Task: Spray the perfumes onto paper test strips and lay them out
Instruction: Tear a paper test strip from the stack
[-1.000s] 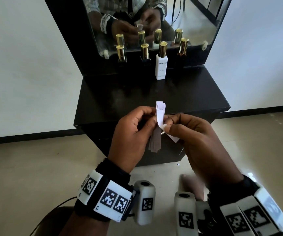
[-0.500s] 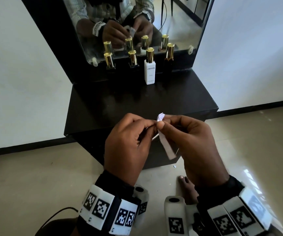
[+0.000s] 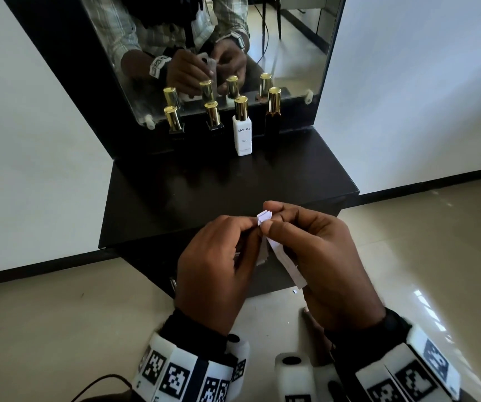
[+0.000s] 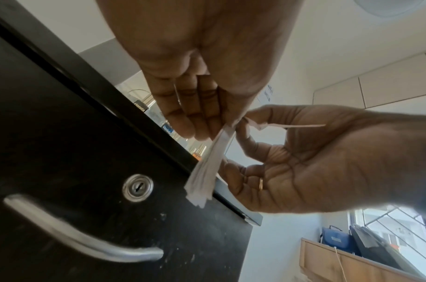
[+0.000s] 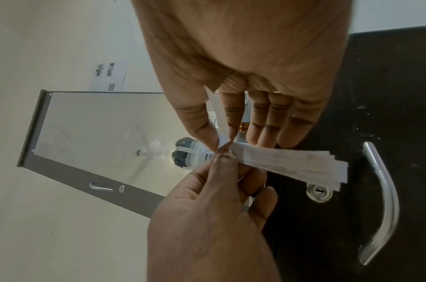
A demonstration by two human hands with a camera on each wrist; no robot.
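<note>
Both hands meet over the front edge of a black dressing table (image 3: 175, 204). My left hand (image 3: 219, 262) pinches a fanned bundle of several white paper test strips (image 4: 204, 175) by its top end. My right hand (image 3: 314, 253) pinches a single strip (image 3: 287, 264) between thumb and forefinger, angled away from the bundle (image 5: 291, 164). The strip tops (image 3: 264, 217) stick up between the fingertips. At the back of the table stands a row of perfume bottles with gold caps: a white one (image 3: 242, 132), a dark brown one (image 3: 272, 117) and two black ones (image 3: 213, 118) (image 3: 174, 121).
A mirror (image 3: 219, 47) behind the bottles reflects them and my hands. The table front carries a metal handle (image 4: 82, 236) and a keyhole lock (image 4: 137, 188). White walls flank the table; beige tiled floor (image 3: 422, 242) lies below, with a bare foot (image 3: 310, 317) under my hands.
My right hand has drawn one strip aside from the bundle, its lower end swinging out to the right. The view has tilted, showing more of the mirror.
</note>
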